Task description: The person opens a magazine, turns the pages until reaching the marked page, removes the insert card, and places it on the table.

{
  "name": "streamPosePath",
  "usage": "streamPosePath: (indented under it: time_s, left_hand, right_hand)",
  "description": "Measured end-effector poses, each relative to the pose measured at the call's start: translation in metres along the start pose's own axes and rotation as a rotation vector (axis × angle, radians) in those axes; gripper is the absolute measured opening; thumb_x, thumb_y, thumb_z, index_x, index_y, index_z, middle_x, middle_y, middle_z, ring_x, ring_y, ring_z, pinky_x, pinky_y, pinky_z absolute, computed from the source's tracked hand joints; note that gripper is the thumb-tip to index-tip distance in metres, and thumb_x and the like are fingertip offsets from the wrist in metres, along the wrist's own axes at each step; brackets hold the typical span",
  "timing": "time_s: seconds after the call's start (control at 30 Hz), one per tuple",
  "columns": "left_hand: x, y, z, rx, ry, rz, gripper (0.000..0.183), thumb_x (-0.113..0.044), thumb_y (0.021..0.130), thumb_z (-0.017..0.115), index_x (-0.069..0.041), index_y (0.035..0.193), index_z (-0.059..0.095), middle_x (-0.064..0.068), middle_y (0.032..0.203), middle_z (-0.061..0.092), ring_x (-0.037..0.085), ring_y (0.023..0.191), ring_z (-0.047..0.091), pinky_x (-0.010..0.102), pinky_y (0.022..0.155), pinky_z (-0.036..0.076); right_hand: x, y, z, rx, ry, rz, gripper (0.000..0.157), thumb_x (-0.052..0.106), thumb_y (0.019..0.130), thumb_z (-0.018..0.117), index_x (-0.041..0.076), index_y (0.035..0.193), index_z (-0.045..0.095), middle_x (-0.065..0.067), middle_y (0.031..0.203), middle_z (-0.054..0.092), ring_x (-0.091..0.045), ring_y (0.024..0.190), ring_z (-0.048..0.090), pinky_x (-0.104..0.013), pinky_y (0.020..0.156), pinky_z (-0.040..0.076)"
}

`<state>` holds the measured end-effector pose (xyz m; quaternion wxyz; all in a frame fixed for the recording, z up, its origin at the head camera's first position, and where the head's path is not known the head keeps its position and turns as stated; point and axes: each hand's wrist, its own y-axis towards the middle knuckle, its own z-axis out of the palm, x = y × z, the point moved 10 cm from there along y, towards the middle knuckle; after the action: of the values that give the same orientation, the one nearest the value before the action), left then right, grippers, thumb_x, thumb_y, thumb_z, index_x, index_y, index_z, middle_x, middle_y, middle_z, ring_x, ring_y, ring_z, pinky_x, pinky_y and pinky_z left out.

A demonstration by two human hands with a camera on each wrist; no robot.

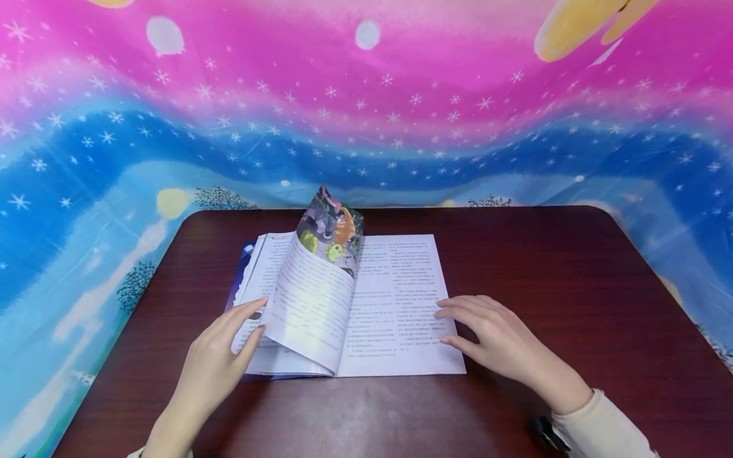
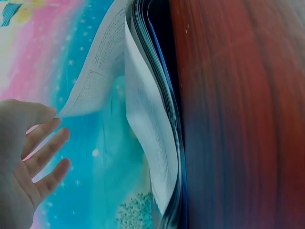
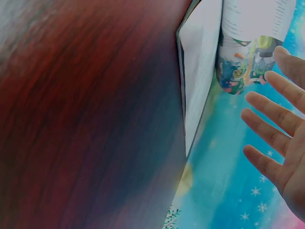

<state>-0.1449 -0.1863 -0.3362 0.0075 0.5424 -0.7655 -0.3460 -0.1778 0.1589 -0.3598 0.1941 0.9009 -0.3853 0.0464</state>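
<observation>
An open magazine lies on the table, its pages full of small print. One page stands lifted and curls over to the left, with a coloured cartoon picture at its top. My left hand pinches the corner of that page between thumb and forefinger, as the left wrist view shows; the other fingers of this hand are spread. Beside the magazine's right edge is my right hand, fingers extended and slightly bent, holding nothing. In the right wrist view this hand has its fingers apart.
The dark red-brown wooden table has rounded far corners. A blue cover edge shows under the magazine's left side. Behind the table hangs a pink and blue cloth with snowflakes. A black object is by the right sleeve.
</observation>
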Motion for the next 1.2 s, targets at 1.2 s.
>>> streamPosePath:
  time_s: [1.2]
  left_hand:
    - [0.076,-0.040,0.002,0.302,0.078,-0.319,0.060,-0.013,0.086,0.078,-0.007,0.140,0.054,0.016,0.111,0.068,0.038,0.102,0.063,0.060,0.077,0.049]
  right_hand:
    - [-0.018,-0.020,0.044,0.319,0.027,0.091,0.058,0.026,0.074,0.088,0.012,0.126,0.068,-0.010,0.139,0.057,-0.031,0.126,0.054,-0.055,0.102,0.043]
